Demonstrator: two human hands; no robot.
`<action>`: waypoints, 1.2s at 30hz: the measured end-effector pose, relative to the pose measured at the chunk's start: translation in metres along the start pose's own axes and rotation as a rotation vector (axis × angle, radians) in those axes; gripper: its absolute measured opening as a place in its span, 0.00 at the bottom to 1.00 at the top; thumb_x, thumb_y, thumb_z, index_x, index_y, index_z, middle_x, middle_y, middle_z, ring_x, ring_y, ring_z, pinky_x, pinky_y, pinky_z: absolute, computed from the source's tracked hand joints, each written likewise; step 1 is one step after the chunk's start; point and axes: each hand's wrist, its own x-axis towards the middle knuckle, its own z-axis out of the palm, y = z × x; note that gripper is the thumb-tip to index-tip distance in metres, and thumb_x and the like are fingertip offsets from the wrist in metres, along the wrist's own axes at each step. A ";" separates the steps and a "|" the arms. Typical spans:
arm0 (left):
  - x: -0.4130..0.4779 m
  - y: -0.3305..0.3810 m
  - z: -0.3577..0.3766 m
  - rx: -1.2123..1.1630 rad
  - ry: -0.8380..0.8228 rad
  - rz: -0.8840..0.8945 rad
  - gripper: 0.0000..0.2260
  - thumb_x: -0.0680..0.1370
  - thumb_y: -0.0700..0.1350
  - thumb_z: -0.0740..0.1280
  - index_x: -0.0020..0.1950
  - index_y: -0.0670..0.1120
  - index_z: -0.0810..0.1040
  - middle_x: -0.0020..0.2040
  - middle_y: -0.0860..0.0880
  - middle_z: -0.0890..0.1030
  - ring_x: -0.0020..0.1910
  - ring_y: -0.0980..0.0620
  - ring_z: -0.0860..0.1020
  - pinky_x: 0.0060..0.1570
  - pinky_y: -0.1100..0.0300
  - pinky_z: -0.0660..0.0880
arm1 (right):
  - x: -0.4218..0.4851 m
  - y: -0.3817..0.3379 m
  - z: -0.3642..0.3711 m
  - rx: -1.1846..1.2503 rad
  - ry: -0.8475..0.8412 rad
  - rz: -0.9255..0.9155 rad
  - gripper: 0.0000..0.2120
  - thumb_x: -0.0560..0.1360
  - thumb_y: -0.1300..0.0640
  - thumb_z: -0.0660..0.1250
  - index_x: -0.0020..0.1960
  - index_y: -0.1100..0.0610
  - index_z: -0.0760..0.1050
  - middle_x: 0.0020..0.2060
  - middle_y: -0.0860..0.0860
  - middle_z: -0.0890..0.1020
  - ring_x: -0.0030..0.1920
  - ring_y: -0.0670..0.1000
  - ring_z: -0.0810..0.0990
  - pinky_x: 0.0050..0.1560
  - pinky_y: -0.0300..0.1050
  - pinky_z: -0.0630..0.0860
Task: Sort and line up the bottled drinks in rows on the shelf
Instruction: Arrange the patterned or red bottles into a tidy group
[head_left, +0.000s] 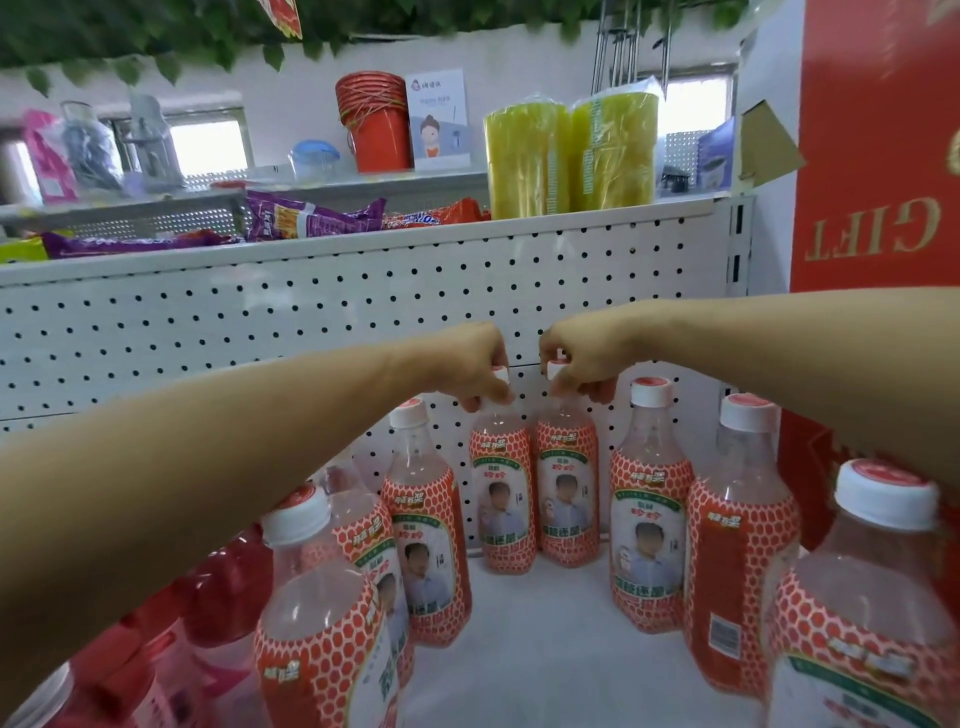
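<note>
Pegboard (260, 322) stands just behind the pair you hold: your left hand (470, 366) grips the left bottle (501, 499) by its cap, your right hand (584, 358) the right bottle (569, 493) alongside.

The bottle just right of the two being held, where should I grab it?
Grab its neck just under the white cap, coming down from above. The bottle stands upright with its top free, while another bottle stands close on its right. The left hand pinches the left back bottle and the right hand the right back bottle the same way.
</note>
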 end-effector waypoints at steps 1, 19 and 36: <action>-0.002 0.000 -0.001 -0.036 -0.022 -0.024 0.19 0.77 0.47 0.73 0.63 0.39 0.75 0.50 0.45 0.83 0.40 0.50 0.85 0.47 0.55 0.83 | -0.003 0.000 -0.001 0.009 -0.012 0.015 0.22 0.79 0.53 0.68 0.67 0.62 0.68 0.45 0.59 0.83 0.42 0.57 0.86 0.44 0.48 0.84; -0.092 -0.015 -0.017 0.054 -0.153 -0.139 0.08 0.78 0.43 0.71 0.56 0.43 0.78 0.49 0.46 0.84 0.41 0.49 0.86 0.55 0.50 0.79 | -0.068 0.004 -0.006 -0.036 -0.150 0.080 0.13 0.74 0.64 0.73 0.56 0.67 0.78 0.40 0.61 0.84 0.37 0.57 0.86 0.41 0.48 0.84; -0.068 0.025 0.005 -0.083 -0.057 -0.068 0.14 0.78 0.43 0.71 0.60 0.39 0.74 0.52 0.43 0.84 0.41 0.47 0.86 0.44 0.57 0.81 | -0.063 -0.020 0.013 0.019 0.009 -0.045 0.10 0.76 0.58 0.72 0.53 0.63 0.78 0.37 0.57 0.84 0.39 0.56 0.87 0.38 0.43 0.83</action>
